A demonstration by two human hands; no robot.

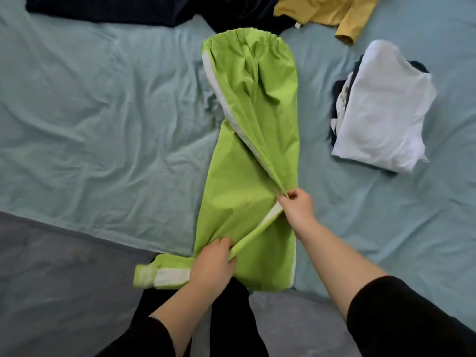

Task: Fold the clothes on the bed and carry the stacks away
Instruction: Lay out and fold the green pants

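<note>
Left hand [211, 265], green trousers [242, 161], folded stack [381, 112]

We find the lime-green trousers [247, 140] to be thin, smooth woven cloth with a faint sheen and crisp creases, while the pale teal bedsheet [103, 112] looks matt and rumpled, the white folded top [381, 112] soft and matt, and the mustard garment [327, 11] smooth, matt cloth.

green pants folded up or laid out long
Laid out long: the green pants run full length, waistband to cuff, with the left hand and right hand gripping the lower legs.
</note>
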